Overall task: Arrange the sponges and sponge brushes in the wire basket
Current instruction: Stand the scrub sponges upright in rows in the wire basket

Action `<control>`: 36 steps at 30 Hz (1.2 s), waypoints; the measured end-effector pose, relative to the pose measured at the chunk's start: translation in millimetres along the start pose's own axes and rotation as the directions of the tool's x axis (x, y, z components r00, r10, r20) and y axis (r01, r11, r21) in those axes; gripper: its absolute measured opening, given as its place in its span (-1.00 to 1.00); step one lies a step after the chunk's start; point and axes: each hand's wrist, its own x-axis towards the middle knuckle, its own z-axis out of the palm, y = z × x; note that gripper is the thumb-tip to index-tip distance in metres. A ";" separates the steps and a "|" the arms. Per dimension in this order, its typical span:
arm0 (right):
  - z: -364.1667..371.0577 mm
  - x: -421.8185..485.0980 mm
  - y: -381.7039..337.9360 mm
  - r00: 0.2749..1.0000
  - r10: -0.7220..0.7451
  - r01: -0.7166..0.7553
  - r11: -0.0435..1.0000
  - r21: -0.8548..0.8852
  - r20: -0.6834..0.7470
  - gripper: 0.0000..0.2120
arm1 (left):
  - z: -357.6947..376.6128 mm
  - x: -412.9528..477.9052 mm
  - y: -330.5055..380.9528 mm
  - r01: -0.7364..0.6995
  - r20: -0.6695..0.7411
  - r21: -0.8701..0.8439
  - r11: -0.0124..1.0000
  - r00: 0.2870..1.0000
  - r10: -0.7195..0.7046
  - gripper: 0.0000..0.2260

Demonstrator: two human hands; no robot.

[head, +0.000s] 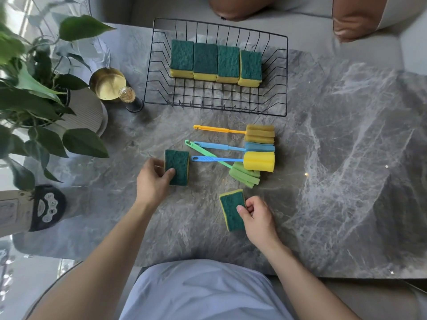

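Below, both of your hands work on the grey marble table (323,158). Your left hand (153,181) grips a sponge (176,167), green scouring face up, with the thumb on its near left edge and the fingers on its left side; the sponge lies flat on the table. Your right hand (256,218) pinches a second sponge (231,210) along its right edge, thumb on the green face; its yellow layer shows along the far and left edges.

Between your two hands and beyond them lie four sponge brushes, handles pointing left: an orange brush (260,134) farthest, then a blue brush (260,147), a yellow-headed brush with a blue handle (260,161), and a green brush (245,175) lying diagonally, its handle passing under the blue handle of the yellow-headed brush.

Farther from your hands stands the wire basket (286,77), holding four sponges (216,62) side by side in a row, green faces up, touching one another.

Left of your left hand stand a potted plant (46,88), a gold cup (108,84) and a small dark bottle (132,100).
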 end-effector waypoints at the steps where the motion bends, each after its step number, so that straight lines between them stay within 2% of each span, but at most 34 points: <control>1: -2.1 -0.7 -7.5 1.000 -0.001 0.001 0.999 0.039 0.012 -0.83 | -2.2 -2.5 3.3 0.000 -0.002 -0.033 0.999 1.000 0.000 -0.83; 4: -13.8 1.8 -36.0 0.999 -0.037 0.032 0.982 0.186 0.023 -0.83 | -11.2 -8.5 19.9 -0.030 0.004 -0.161 0.986 1.000 0.031 -0.86; 8: -39.2 30.2 -92.0 0.988 -0.126 0.149 0.929 0.339 -0.089 -0.84 | -25.8 0.7 65.2 -0.119 0.009 -0.292 0.949 0.992 0.127 -0.88; 13: -74.5 104.2 -163.3 0.956 -0.180 0.259 0.888 0.379 -0.232 -0.85 | -31.8 39.8 140.2 -0.206 -0.015 -0.353 0.913 0.976 0.215 -0.85; 16: -86.5 157.3 -194.7 0.954 -0.167 0.254 0.890 0.377 -0.248 -0.85 | -31.1 78.1 175.8 -0.208 -0.024 -0.368 0.906 0.976 0.214 -0.81; 20: -84.7 224.7 -226.0 0.979 -0.090 0.155 0.914 0.375 -0.183 -0.78 | -25.1 141.0 208.6 -0.167 -0.029 -0.395 0.904 0.985 0.169 -0.83; 23: -72.7 263.1 -244.1 0.987 -0.070 0.117 0.927 0.355 -0.142 -0.70 | -17.8 179.1 225.4 -0.123 -0.004 -0.387 0.914 0.991 0.132 -0.95; 27: -55.1 298.0 -255.8 0.994 -0.046 0.075 0.947 0.313 -0.097 -0.67 | -8.4 212.1 233.1 -0.086 -0.001 -0.323 0.943 0.996 0.090 -0.88; 30: -45.7 315.7 -260.4 0.996 -0.045 0.067 0.949 0.307 -0.078 -0.70 | -6.4 226.4 234.7 -0.112 0.007 -0.211 0.971 0.993 0.116 -0.92; 36: -31.0 336.3 -274.5 0.994 -0.066 0.088 0.953 0.290 -0.087 -0.70 | -10.1 241.7 234.8 -0.145 -0.020 -0.138 0.980 0.989 0.144 -0.89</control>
